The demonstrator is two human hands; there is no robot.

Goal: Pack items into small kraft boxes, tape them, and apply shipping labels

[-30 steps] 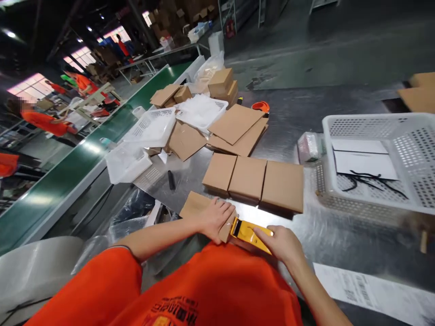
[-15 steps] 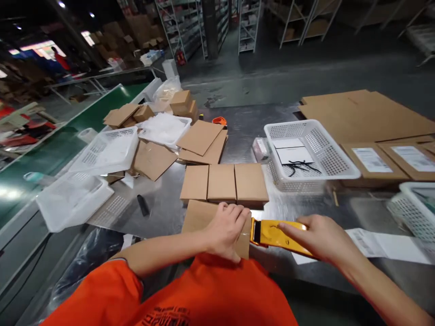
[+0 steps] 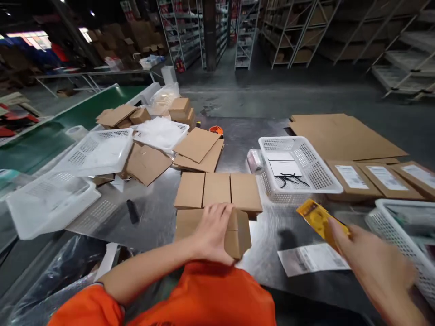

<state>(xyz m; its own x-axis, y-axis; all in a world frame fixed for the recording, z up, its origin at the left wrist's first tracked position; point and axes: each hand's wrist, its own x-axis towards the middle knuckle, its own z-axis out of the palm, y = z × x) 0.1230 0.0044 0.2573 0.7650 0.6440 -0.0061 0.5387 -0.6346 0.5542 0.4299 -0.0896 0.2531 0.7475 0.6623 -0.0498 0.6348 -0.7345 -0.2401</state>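
My left hand (image 3: 212, 233) presses over a small cardboard box (image 3: 186, 222) near my body, its fingers across the top and the thumb at the near side. On its right, a cardboard flap (image 3: 244, 231) juts outward. Held off to the right above the table, a flat yellow thing with dark printing at its far end (image 3: 314, 217) is gripped in my right hand (image 3: 369, 251), which is smeared by motion. Three small closed boxes (image 3: 217, 188) form a row just behind the box I hold.
A white label sheet (image 3: 311, 260) lies below the yellow thing. White perforated baskets (image 3: 326, 183) stand right and left. Labelled boxes (image 3: 356, 174) and large cardboard sheets (image 3: 343, 136) lie back right. Flat cardboard pieces (image 3: 199, 145), an orange tape dispenser (image 3: 216, 130) and a black object (image 3: 132, 211) lie leftward.
My right hand has pulled the yellow thing away from the box's right end, out to the right. My left hand stays on the box, and its right-side flap now shows. The view has shifted slightly.
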